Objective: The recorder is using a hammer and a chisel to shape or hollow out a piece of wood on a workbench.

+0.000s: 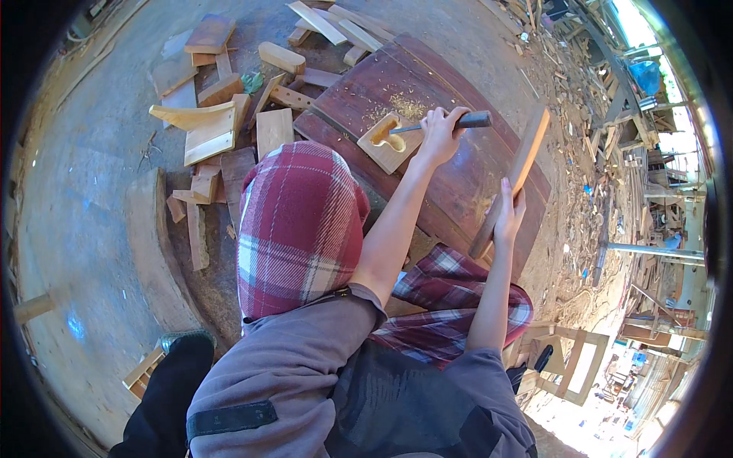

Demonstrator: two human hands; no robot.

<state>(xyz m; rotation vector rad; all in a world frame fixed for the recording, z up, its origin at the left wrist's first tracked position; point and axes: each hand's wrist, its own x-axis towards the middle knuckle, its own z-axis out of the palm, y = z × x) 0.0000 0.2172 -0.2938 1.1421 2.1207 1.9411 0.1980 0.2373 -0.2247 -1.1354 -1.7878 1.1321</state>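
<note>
Reddish boards (458, 191) support a hollowed wood block (389, 159) while the left hand (440, 137) grips a chisel (476, 120), seemingly to guide its blade (407, 129) inside, and the right hand (508, 214) clasps a wooden bar (531, 146).

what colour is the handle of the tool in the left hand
The tool handle is dark, nearly black; the head view shows it best.

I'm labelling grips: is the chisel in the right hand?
No, the left hand holds the chisel, while the right hand grips a wooden bar.
</note>
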